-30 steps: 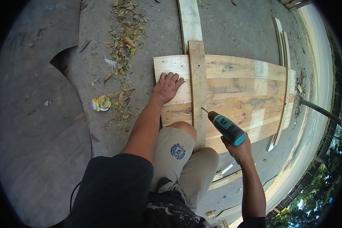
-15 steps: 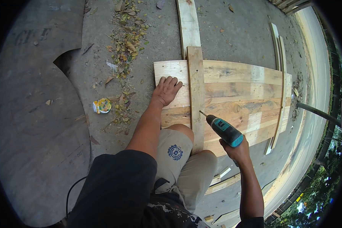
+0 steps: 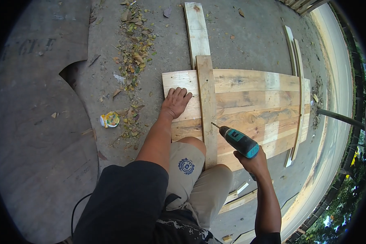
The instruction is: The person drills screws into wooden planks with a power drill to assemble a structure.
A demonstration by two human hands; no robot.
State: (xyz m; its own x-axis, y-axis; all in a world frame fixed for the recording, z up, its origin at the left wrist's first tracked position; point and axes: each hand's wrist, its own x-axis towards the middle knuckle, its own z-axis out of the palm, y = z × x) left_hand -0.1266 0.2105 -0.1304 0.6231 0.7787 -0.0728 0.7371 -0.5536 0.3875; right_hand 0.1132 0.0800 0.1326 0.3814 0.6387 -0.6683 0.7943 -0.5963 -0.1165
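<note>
My right hand (image 3: 253,161) is wrapped round the grip of a teal and black cordless drill (image 3: 240,142). The drill points up and left, its bit tip over a wooden crosspiece (image 3: 208,110). That crosspiece lies across a panel of several planks (image 3: 256,97). Left of it, my left hand (image 3: 176,101) presses down on the panel's near-white end, fingers curled and close together. A small dark tip shows beside its fingertips; I cannot tell whether the hand holds it. My knees are against the panel's lower edge.
A pale board (image 3: 197,34) extends beyond the crosspiece's top end. Thin strips (image 3: 297,81) lie across the panel's right end. Dry leaves (image 3: 136,53), a crumpled yellow and white container (image 3: 110,119) and a large dark sheet (image 3: 36,134) are on the left. Wood offcuts (image 3: 240,199) lie below.
The view has shifted slightly, so the panel sits a little lower. My left hand stays on the panel's end, and the drill stays over the crosspiece in my right hand.
</note>
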